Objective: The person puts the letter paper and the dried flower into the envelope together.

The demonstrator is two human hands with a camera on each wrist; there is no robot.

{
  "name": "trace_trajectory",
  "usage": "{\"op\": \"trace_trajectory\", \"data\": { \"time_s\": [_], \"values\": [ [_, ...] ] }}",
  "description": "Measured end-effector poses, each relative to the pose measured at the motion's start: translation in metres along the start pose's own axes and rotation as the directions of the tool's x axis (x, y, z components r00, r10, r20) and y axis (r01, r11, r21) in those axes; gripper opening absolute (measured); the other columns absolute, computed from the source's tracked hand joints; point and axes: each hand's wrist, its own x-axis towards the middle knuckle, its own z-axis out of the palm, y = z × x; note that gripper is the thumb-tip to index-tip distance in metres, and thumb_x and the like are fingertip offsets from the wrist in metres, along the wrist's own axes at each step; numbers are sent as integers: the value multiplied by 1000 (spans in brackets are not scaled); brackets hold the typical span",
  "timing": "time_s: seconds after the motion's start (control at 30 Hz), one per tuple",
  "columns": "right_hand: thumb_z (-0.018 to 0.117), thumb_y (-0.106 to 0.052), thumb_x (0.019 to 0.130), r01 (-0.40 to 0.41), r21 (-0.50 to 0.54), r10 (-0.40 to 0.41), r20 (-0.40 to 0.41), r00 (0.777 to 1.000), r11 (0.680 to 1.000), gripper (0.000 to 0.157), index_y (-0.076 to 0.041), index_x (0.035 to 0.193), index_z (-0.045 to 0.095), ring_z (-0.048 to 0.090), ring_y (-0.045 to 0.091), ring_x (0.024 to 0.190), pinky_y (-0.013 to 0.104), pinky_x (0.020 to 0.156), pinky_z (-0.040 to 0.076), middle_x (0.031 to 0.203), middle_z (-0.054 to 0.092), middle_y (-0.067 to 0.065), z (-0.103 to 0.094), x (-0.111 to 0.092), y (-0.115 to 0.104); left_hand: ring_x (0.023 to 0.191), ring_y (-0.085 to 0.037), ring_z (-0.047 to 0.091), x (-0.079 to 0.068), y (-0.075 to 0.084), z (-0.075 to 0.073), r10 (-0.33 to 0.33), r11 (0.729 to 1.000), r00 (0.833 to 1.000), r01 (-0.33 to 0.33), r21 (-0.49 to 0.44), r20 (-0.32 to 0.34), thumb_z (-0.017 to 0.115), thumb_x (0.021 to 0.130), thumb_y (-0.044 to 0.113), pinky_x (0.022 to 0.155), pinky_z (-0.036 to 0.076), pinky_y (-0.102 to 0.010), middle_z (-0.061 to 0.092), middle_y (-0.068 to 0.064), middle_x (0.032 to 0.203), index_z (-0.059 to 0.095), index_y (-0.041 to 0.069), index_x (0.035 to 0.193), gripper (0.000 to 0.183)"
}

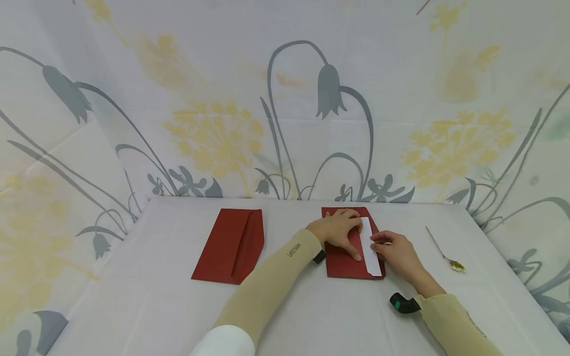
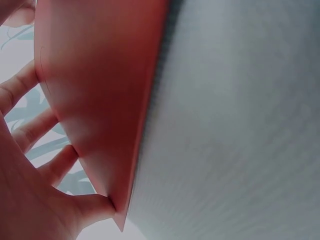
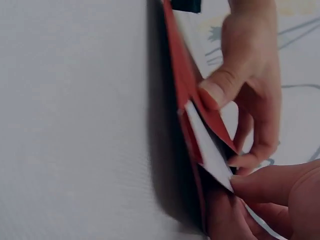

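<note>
A red envelope (image 1: 343, 266) lies toward the table's back, right of centre, with a strip of white paper (image 1: 368, 247) showing along its open right side. My left hand (image 1: 337, 231) rests on the envelope with fingers spread. In the left wrist view, the fingertips of that hand (image 2: 30, 165) press against the red surface (image 2: 100, 90). My right hand (image 1: 401, 254) pinches the white paper at its right edge. The right wrist view shows the paper (image 3: 212, 150) partly between the envelope's layers; how far in it reaches is hidden.
Another red envelope (image 1: 222, 247), its flap side facing right, lies to the left on the white-covered table (image 1: 147, 296). A dried flower (image 1: 456, 265) with a thin stem lies at the right. Behind the table hangs a flower-patterned cloth (image 1: 294, 123).
</note>
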Motion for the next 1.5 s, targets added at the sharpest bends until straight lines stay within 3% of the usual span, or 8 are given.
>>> {"op": "trace_trajectory", "data": {
  "time_s": [0.2,0.57,0.83,1.0,1.33,1.5],
  "values": [
    [64,-8,95,-24,73,22,33,999,997,32,7,123,58,63,19,87,28,74,58,107,62,17,-3,0,1,139,-18,28,-1,0,-1,-2,1000,1000,2,-24,5,79,69,69,110,28,-61,33,9,149,52,30,115,66],
    [64,-8,95,-78,80,80,-18,997,994,34,4,125,58,62,19,86,27,72,57,107,63,16,3,3,-1,141,-19,27,-2,-1,-3,-9,1000,1000,9,-11,9,77,70,71,111,30,-57,29,9,153,51,30,117,67],
    [63,-8,95,-95,85,97,-21,995,992,34,4,126,58,64,20,88,33,78,58,111,63,19,10,7,-5,140,-18,27,-2,-2,-1,3,1000,1000,-3,-7,2,77,70,71,109,33,-55,30,9,152,51,29,117,69],
    [63,-7,95,-80,107,81,-7,997,991,35,6,127,57,65,20,90,33,77,58,113,63,21,13,10,-11,143,-20,24,-1,-1,-2,15,1000,1000,-15,-12,0,77,70,70,110,31,-59,29,9,155,52,28,120,69],
    [66,-10,92,9,-58,-11,-48,999,998,29,1,118,65,65,24,91,31,76,55,109,67,18,11,10,-14,143,-21,25,0,0,-4,3,1000,1000,-3,-29,4,78,70,69,110,28,-62,31,10,154,53,29,121,69],
    [65,-9,93,42,-47,-45,-56,997,998,28,0,119,65,65,27,97,32,78,56,112,67,18,10,8,-8,144,-21,24,-1,1,-3,-3,1000,1000,3,-16,14,77,70,70,111,29,-60,31,9,155,52,29,124,72]
  ]
}}
